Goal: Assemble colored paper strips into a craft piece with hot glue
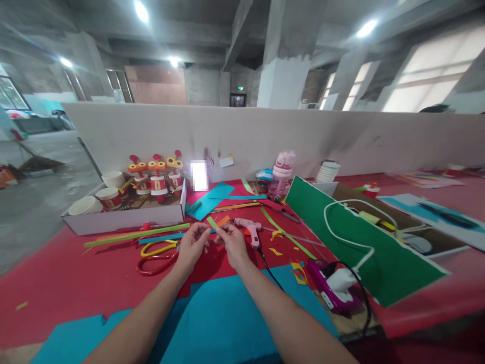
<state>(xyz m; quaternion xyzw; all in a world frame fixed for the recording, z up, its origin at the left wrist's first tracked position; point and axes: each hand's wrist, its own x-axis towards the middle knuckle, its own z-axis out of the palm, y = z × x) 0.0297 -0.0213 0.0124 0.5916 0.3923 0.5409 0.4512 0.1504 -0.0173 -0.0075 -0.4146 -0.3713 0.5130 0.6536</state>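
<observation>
A short light green paper strip (212, 222) sticks up from the pinched fingertips of my right hand (232, 243). Close beside it, my left hand (194, 243) is closed with thumb and fingers together; whether it grips the strip or something small is hidden. Red-handled scissors (157, 265) and a yellow-handled pair (157, 247) lie left of my left hand. Just right of my right hand is a pink glue gun (250, 227) with a black cord. An orange paper piece (223, 221) shows behind the fingertips.
A white box (125, 217) at left holds several paper-cup figures (158, 184) and cups. Long paper strips (136, 235) lie before it. At right stand a green-sided box (359, 247) and a purple power strip (333, 288). Blue sheets (227, 313) lie under my forearms; a pink bottle (282, 174) stands behind.
</observation>
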